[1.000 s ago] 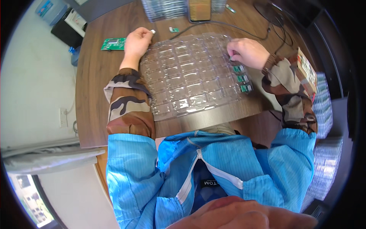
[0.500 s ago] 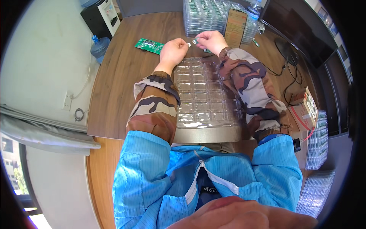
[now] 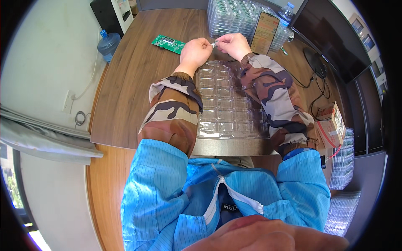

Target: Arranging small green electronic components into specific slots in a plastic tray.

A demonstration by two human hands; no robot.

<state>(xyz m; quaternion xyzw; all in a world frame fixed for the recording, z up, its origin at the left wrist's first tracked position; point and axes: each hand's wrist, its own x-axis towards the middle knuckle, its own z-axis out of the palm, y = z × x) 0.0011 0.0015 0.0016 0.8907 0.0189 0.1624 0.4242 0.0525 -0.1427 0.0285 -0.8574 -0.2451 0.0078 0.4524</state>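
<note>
Wide wooden counter (image 3: 125,96), brown, stretching from the near edge to the far stacks. Dark monitor (image 3: 331,37) at the far right, cables trailing beside it. At the far middle, piles of clear trays (image 3: 234,16) already filled with small parts, with a tall orange-and-black card (image 3: 264,27) leaning in front. More clear trays stacked low on the right (image 3: 343,159), just past a small cardboard box (image 3: 331,125). Blue water bottle (image 3: 108,44) on the floor at the left, near a black unit (image 3: 113,14).

Flat on the counter between the two camouflage sleeves, one clear plastic tray (image 3: 228,104) with rows of square pockets. Every visible pocket looks empty; right-hand columns partly hidden under the forearm, so cannot tell there. Judged from that: filling of this tray barely begun or not begun, nearly all pockets left to go.

Green circuit board (image 3: 168,42) lying apart, just left of the left hand, untouched.

Left hand (image 3: 194,52) and right hand (image 3: 234,44) brought together just beyond the tray's far edge, fingertips nearly meeting. Both pinching one tiny pale part (image 3: 214,44), held in the air between them, above the counter and not yet in any pocket. Too small to tell what kind of part.
</note>
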